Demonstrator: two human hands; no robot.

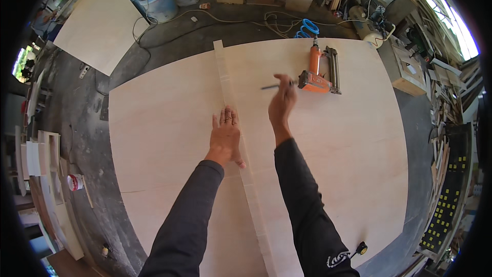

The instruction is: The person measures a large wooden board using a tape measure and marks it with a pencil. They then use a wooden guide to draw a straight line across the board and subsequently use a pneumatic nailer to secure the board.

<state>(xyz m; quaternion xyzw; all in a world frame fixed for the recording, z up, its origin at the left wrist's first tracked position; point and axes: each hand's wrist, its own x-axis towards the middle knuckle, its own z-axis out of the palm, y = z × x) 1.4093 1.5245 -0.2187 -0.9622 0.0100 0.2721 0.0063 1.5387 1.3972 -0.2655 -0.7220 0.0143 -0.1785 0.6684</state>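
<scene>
A large pale plywood sheet [338, 159] lies in front of me. Along it, from the far edge to the near edge, runs a narrow wooden strip [251, 190]. My left hand [224, 136] rests flat on the strip and the sheet beside it, fingers stretched out. To its right, my right hand [283, 104] is raised over the sheet with its fingers closed around a thin dark pencil or pen [269, 87]; which of the two I cannot tell. Just beyond that hand, an orange nail gun [315, 80] lies on the sheet, with a coiled blue air hose [307, 28] at its handle.
A tape measure [362, 248] sits near the sheet's right front edge. At the far left are another plywood panel [102, 26] and a blue bucket [159, 3]. An air compressor [366, 23] stands far right. Hoses cross the floor, and a small paint tub [75, 182] stands left.
</scene>
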